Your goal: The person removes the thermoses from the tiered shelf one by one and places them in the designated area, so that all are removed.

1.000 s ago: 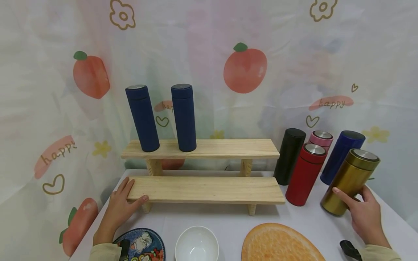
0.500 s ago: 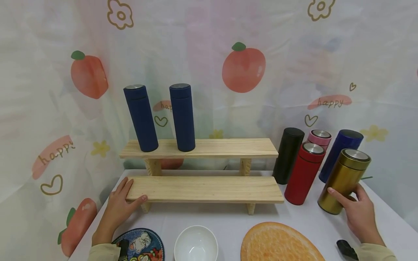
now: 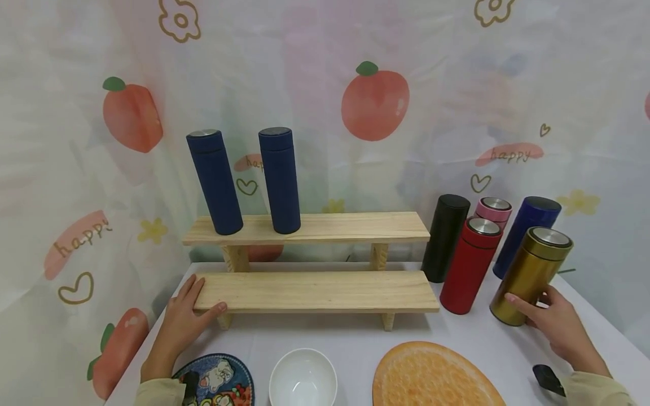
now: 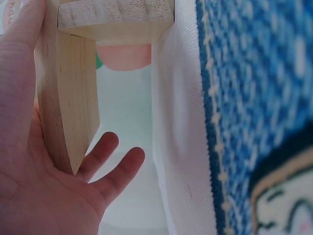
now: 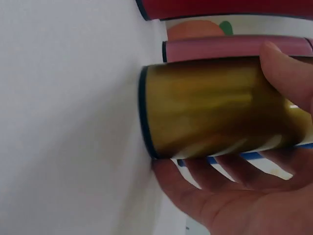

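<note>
Gold bottle, location: within the grasp of the right hand; the gold bottle stands outermost of the front bottles, its base close over the white tablecloth; whether the two touch cannot be told.
Gold bottle, weight: probably moderate, and greater if filled; the contents are not visible.
Gold bottle, wall: apparently rigid metal, unlikely to yield under the fingers, though a knock might dent it.
Gold bottle, surface: smooth and glossy, hence likely somewhat slippery to a dry palm.
Gold bottle, best hold: around the middle of the body, thumb opposed to fingers; the lid seems a poorer choice, since it may turn.
Right hand: grasping the lower body, thumb on the side toward the other hand, four fingers on the opposite side, one beside the base rim.
Gold bottle, appearance: a plain cylinder of brassy gold, with a matching lid, a silvery disc on top and a dark band at the base.
Neighbours of the right hand: red bottle on its inner side; blue bottle beyond it.
Left hand: resting on the near end of the lower board, fingers extended, thumb at the front edge.
Lower board: pale wood, evidently stiff, with visible grain; best steadied at its end.
</note>
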